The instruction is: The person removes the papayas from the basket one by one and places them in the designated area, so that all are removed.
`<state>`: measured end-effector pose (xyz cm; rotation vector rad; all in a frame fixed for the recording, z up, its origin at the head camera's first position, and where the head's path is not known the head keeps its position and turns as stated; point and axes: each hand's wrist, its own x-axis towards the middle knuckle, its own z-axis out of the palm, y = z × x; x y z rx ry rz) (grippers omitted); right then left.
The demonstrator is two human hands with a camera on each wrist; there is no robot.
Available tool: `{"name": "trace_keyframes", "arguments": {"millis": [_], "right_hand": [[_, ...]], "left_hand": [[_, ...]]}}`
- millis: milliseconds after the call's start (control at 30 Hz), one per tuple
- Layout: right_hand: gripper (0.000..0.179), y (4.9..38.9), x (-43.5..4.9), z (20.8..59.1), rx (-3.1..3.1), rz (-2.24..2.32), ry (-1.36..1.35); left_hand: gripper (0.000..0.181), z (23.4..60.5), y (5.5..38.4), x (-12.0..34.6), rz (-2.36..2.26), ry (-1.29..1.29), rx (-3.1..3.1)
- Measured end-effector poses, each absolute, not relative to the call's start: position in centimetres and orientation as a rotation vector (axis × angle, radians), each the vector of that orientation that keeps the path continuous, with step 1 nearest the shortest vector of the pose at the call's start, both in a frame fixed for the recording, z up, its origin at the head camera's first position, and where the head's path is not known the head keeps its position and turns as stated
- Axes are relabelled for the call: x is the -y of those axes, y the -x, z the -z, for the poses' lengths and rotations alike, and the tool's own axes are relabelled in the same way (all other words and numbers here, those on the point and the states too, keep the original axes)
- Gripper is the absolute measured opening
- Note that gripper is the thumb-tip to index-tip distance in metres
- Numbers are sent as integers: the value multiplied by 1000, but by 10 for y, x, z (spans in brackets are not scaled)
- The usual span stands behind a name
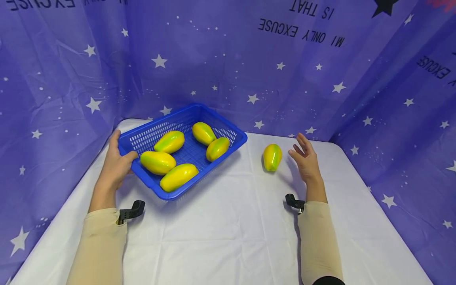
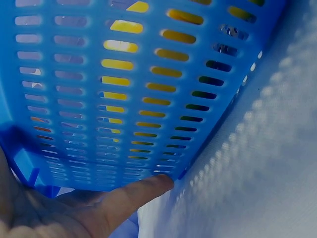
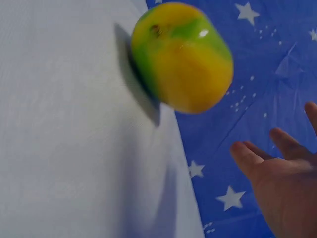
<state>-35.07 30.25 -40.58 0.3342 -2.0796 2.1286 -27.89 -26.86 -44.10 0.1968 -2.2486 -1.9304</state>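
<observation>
My left hand [image 1: 116, 163] grips the left end of a blue plastic basket [image 1: 222, 118], thumb at the rim. In the left wrist view, one finger [image 2: 133, 198] reaches along the low edge of the basket's slotted wall [image 2: 143, 99]. Several yellow-green papayas [image 1: 169, 142] lie inside the basket. Another papaya [image 1: 272, 157] rests on the white cloth to the basket's right. Just right of that fruit is my right hand [image 1: 307, 160], its fingers spread and holding nothing. The right wrist view shows the loose papaya [image 3: 183, 59] apart from the fingers [image 3: 245, 154].
A white cloth [image 1: 221, 233] covers the table. Purple-blue curtains [image 1: 213, 59] with stars and lettering hang behind it and along both sides. A black wrist mount [image 1: 132, 211] sits at the left sleeve, and another mount [image 1: 295, 202] at the right sleeve.
</observation>
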Motion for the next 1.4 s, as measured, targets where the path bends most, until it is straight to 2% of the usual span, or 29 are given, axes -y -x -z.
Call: {"name": "trace_keyframes", "arguments": {"millis": [133,333,533,967,1167,1400], "right_hand": [[75,349,-300,398,2004,-2163,-416],[73,345,-272,378,1917,-2163,-643],[75,348,-227,358,1929,-2170,-792],[72,368,-113,309,2040,-2106,-1059],[67,374,-55,297,2089,-2104,-1087],[60,397,-2,314,2317,-2135,-970]], "left_hand": [[80,443,280,268,1927,-173,2259],[80,425,266,258,1920,-220,2274],[79,414,257,255,1911,-249,2259],[81,413,258,255,1925,-243,2251],[83,413,258,255,1901,-229,2272],[84,414,257,260,1880,-237,2281]]}}
